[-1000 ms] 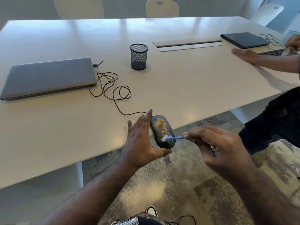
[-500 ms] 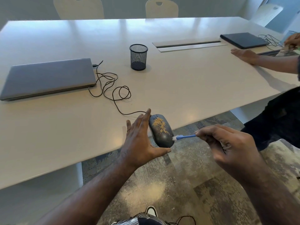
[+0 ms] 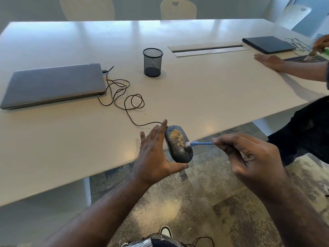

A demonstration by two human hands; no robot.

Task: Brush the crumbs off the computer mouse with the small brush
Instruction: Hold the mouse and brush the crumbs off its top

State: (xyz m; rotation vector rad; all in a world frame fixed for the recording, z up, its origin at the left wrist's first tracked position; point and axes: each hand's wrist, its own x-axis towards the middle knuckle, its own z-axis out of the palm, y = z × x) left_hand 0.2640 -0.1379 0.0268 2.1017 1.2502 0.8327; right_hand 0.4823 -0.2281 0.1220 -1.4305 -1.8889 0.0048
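Just off the bench's near edge, the left hand clasps the computer mouse while the right hand pinches the small brush, bristles touching the mouse's right flank, crumbs lying leftward.

two laptops, one mouse, one brush

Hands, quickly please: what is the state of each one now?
Left hand: holds the computer mouse between thumb and straight fingers.
Right hand: pinches the small brush, bristles on the mouse.
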